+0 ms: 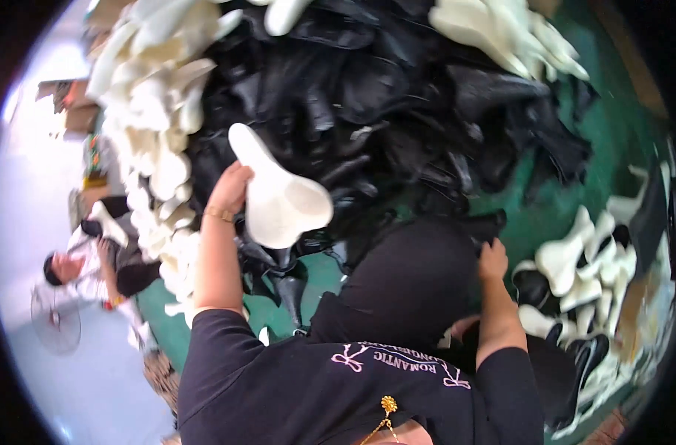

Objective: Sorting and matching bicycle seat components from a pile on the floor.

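My left hand [230, 189] is raised and grips the narrow end of a cream saddle-shaped foam pad [278, 196], held above the heap in front of me. A gold bracelet sits on that wrist. My right hand [492, 259] is lower, its fingers closed on the edge of a black cover piece [416, 278] that lies draped over my lap. My black sleeves and shirt fill the lower edge.
A big heap of black covers [397, 111] lies ahead on a green floor [597, 141]. Cream saddle pads are piled at the left [152, 111], top right [501, 33] and right [582, 267]. Another person [93, 259] sits at the far left near a floor fan [56, 319].
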`<state>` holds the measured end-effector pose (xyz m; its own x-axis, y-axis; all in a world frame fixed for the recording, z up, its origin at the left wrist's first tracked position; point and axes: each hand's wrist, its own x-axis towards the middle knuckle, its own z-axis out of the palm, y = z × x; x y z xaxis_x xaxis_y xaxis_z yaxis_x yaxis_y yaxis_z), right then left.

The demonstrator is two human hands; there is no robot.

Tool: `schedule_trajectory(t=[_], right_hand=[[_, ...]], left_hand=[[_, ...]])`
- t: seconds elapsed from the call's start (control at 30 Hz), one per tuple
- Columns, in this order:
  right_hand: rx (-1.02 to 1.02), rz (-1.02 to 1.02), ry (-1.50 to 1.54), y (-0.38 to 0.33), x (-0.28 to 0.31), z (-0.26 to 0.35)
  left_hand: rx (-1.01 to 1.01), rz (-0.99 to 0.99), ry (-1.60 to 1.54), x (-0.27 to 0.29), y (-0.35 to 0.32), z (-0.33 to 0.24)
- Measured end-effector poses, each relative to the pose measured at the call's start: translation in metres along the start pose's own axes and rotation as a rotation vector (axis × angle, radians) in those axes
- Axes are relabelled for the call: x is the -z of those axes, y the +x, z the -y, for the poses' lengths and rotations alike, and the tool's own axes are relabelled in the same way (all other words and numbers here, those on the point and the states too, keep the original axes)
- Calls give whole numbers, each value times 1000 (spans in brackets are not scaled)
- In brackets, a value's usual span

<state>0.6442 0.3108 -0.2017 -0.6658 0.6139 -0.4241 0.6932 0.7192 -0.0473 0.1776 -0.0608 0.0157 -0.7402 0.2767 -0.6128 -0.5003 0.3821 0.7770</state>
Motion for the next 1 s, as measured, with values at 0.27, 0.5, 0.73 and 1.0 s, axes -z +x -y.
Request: schedule_trajectory(t=[0.27,0.5,0.73,1.0], right_hand=[[247,5,198,3,57,4],[-2,78,764,2,151,-55],[93,-425,1861,-120,303,15],[675,-852,716,-231,341,123]], left_hand=[[-77,238,-584,-55,-101,-28],[-123,590,-916,-112,-132,-29],[-37,637,-1225,-184,-191,-59],[-365,718,-995,-232,-207,-57]])
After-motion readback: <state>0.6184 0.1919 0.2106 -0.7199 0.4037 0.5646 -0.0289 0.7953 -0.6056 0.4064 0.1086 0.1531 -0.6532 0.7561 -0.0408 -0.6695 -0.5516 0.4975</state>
